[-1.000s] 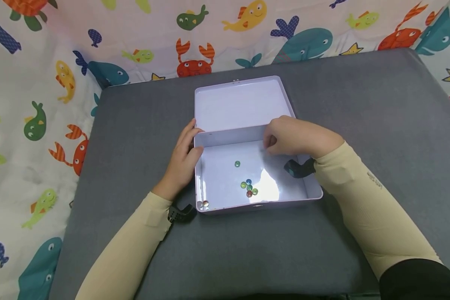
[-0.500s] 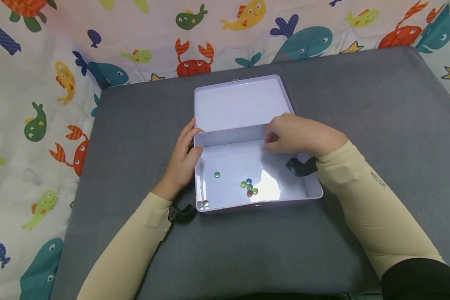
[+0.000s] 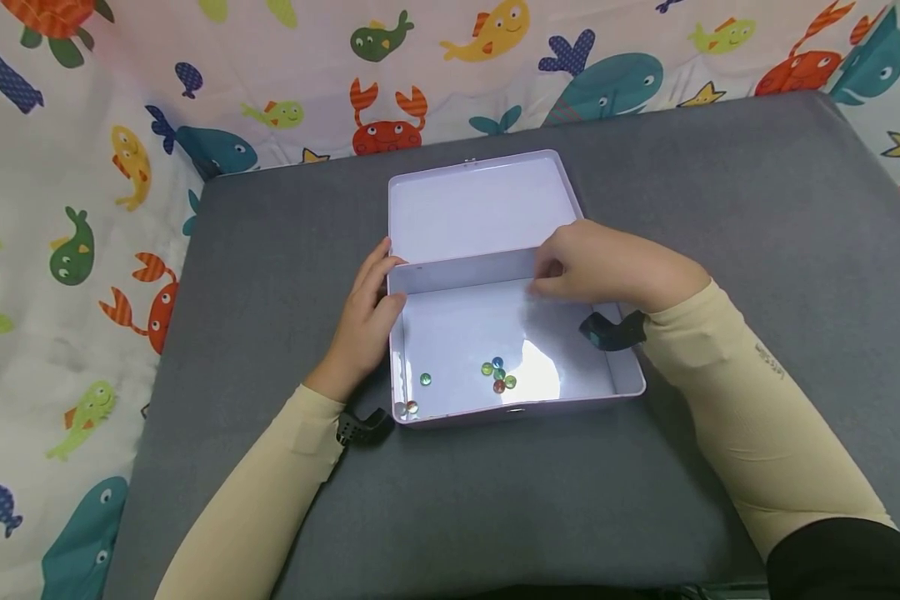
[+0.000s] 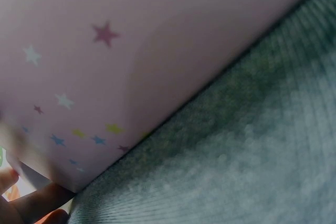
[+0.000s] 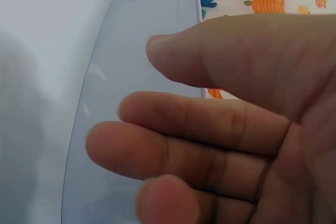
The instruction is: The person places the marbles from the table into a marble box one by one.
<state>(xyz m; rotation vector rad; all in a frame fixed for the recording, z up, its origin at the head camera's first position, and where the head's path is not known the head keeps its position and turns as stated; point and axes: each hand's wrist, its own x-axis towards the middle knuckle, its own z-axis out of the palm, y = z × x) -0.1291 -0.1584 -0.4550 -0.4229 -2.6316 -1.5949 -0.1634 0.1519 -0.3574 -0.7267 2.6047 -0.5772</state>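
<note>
A pale tin box (image 3: pixel 450 333) lies on the table with its lid (image 3: pixel 480 204) laid back. Several glass marbles (image 3: pixel 499 375) cluster on its floor. Left of them is a lone green marble (image 3: pixel 425 379); a brown-clear marble (image 3: pixel 412 407) and a clear one lie in the front left corner. My left hand (image 3: pixel 363 321) holds the box's back left corner, thumb over the left rim and fingers around the outside. Above the right back part of the box is my right hand (image 3: pixel 592 265); in the right wrist view its thumb and loosely bent fingers are apart, with nothing between them.
The table has a grey cloth (image 3: pixel 757 250) over it. A curtain (image 3: pixel 450 100) printed with sea animals hangs along the back and left sides. Stars decorate the box's outer wall (image 4: pixel 131 51) in the left wrist view. Black wrist mounts sit under both wrists.
The lone green marble has rolled left and then towards the box's front. My right hand has shifted slightly right and back. The left hand stays on the box.
</note>
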